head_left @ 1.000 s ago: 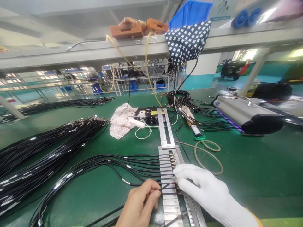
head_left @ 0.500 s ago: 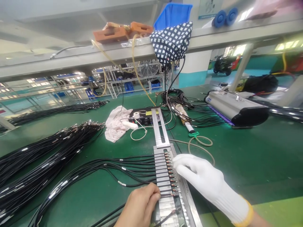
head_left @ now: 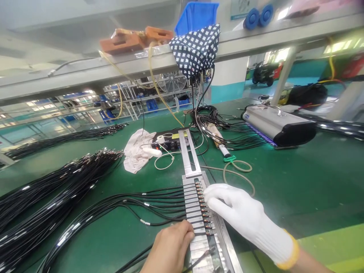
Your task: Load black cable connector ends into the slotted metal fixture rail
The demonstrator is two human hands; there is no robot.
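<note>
A long slotted metal fixture holds a row of black cables, their small metal connectors lined up along its right side. My bare left hand is closed at the fixture's left edge, thumb and forefinger pinching a black cable near the lower end of the row. On the other side, my right hand wears a white knit glove with a yellow cuff. Its bent fingertips rest together at the upper connectors; whatever they grip is hidden.
Bundles of black cables lie on the left of the green table. Farther back are a pink cloth, a black control box, a syringe with a green fitting, and a silver lamp unit glowing purple underneath.
The whole view has shifted slightly, with most things appearing a little farther left. Both hands keep almost the same places at the fixture.
</note>
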